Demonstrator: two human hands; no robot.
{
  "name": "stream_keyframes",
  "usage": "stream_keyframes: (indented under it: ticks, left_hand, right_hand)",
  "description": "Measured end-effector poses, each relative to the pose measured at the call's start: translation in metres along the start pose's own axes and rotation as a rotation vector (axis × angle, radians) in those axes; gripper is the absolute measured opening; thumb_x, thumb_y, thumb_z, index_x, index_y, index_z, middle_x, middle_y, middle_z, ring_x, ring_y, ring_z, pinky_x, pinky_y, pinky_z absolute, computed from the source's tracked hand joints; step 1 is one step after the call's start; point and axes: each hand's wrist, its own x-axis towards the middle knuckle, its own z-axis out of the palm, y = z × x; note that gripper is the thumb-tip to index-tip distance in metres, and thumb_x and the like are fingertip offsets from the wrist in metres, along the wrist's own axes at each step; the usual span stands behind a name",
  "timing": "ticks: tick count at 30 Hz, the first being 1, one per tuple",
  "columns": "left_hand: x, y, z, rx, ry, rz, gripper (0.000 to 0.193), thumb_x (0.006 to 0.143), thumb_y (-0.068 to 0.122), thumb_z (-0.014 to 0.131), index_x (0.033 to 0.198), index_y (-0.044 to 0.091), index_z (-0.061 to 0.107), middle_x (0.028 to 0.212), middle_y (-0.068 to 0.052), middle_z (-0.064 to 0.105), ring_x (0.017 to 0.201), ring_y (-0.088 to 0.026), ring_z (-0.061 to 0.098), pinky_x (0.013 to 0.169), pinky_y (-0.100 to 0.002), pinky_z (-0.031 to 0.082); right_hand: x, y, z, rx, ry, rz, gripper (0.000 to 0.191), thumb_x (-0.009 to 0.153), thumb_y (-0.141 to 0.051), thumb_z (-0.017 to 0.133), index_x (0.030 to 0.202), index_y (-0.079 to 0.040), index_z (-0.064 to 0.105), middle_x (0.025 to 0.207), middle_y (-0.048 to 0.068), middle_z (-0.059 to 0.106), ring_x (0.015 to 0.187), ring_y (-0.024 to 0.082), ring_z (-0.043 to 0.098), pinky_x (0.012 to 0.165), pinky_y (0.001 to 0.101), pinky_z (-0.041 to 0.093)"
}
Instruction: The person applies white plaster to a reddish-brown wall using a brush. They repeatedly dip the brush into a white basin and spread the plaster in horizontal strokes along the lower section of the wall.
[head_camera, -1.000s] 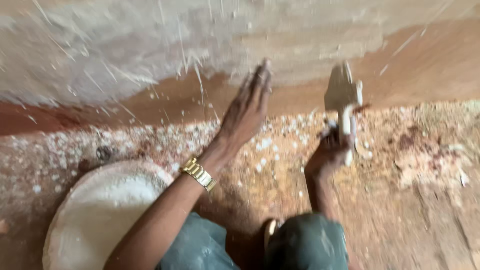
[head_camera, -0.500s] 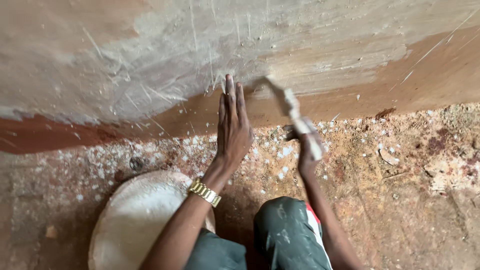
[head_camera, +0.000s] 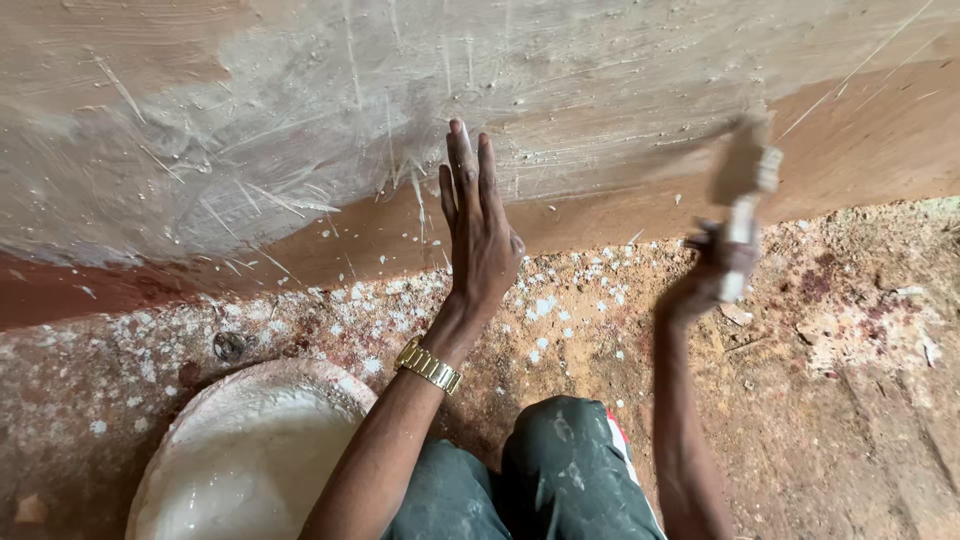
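Observation:
My left hand (head_camera: 478, 230) lies flat with its fingers together against the foot of a wall (head_camera: 300, 120) coated in grey-white plaster. A gold watch (head_camera: 429, 366) sits on that wrist. My right hand (head_camera: 715, 270) grips the pale handle of a scraper tool (head_camera: 745, 180), whose blade is blurred and held up near the wall, right of my left hand. A brown unplastered band (head_camera: 620, 215) runs along the wall's base.
A round white pan of wet plaster (head_camera: 250, 460) sits on the floor at lower left. White plaster flecks (head_camera: 560, 300) litter the reddish dirt floor (head_camera: 850, 400). My knee in dark green trousers (head_camera: 565, 470) is at the bottom centre.
My right hand has swung the scraper out to the right and upward. My left hand stays flat on the wall. The view has shifted, with the pan now further left.

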Motion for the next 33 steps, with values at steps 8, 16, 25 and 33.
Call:
stream_keyframes:
  ticks: [8,16,25,33]
  left_hand:
    - [-0.005,-0.005,-0.026,0.203,-0.006,0.045,0.104,0.089,-0.025,0.048,0.172,0.020,0.005,0.179,-0.006,-0.004,0.168,-0.025,0.006,0.139,-0.060,0.005]
    - [-0.010,-0.013,-0.037,0.334,-0.028,0.032,0.101,0.087,-0.027,0.042,0.171,0.016,0.006,0.179,-0.008,-0.003,0.169,-0.026,0.009,0.140,-0.056,0.006]
    - [-0.009,-0.009,-0.053,0.364,-0.141,0.132,0.100,0.082,-0.027,0.046,0.168,0.010,0.012,0.177,-0.006,0.001,0.165,-0.025,0.012,0.138,-0.049,0.013]
    - [-0.006,-0.017,-0.073,0.347,-0.098,0.048,0.099,0.081,-0.025,0.051,0.167,0.008,0.013,0.176,-0.008,0.005,0.164,-0.026,0.014,0.137,-0.049,0.017]
  right_hand:
    - [-0.139,-0.137,0.012,0.771,-0.639,0.228,0.035,0.113,-0.023,0.044,0.135,-0.002,0.062,0.106,0.011,0.081,0.074,0.012,0.075,0.056,0.0233,0.063]
    - [-0.103,-0.103,-0.006,0.760,-0.514,0.010,0.021,0.114,-0.014,0.052,0.130,-0.004,0.063,0.111,0.011,0.077,0.084,0.014,0.075,0.064,0.0219,0.066]
    - [0.007,-0.014,-0.010,0.517,0.068,0.113,0.067,0.112,-0.061,0.047,0.142,-0.001,0.057,0.098,0.015,0.076,0.078,0.017,0.068,0.070,0.0324,0.059]
    - [-0.130,-0.148,0.055,0.902,-0.452,-0.064,0.030,0.116,-0.025,0.044,0.138,-0.007,0.056,0.112,0.011,0.074,0.087,0.014,0.076,0.070,0.0238,0.069]
